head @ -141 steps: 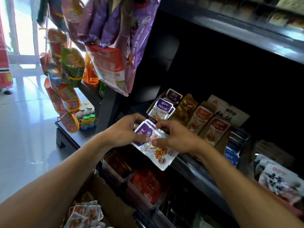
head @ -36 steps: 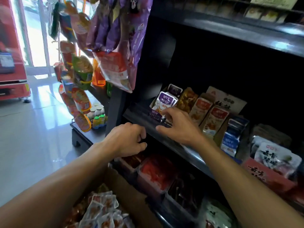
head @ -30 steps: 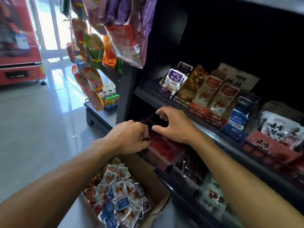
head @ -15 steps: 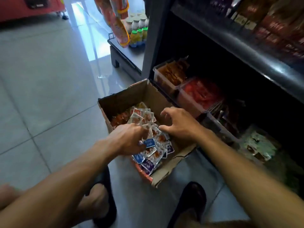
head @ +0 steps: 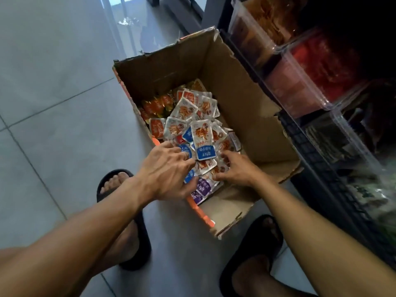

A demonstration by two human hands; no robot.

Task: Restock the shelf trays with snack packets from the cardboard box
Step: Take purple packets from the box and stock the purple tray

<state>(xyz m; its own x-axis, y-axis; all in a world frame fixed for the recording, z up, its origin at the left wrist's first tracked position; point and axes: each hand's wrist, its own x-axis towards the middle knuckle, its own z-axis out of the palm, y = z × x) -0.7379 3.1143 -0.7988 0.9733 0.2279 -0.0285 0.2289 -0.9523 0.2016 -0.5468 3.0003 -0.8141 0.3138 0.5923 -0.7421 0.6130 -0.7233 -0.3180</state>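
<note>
**Mixed packets invite a wrong or spilled handful**

At frame centre the cardboard box point(head: 242, 99) holds a loose heap of snack packets point(head: 194, 127): blue, purple and orange mixed. The left hand point(head: 165, 172) curls onto the near packets; whether it grips any cannot be told. The right hand point(head: 234, 168) rests loosely curled on the heap. The slick packets overlap, so a hasty grab could gather mixed flavours or shed some. The shelf trays point(head: 300, 67) sit at upper right.

Both your arms reach down into the cardboard box point(head: 246, 99); your left hand point(head: 165, 174) and right hand point(head: 234, 169) have curled fingers.
</note>
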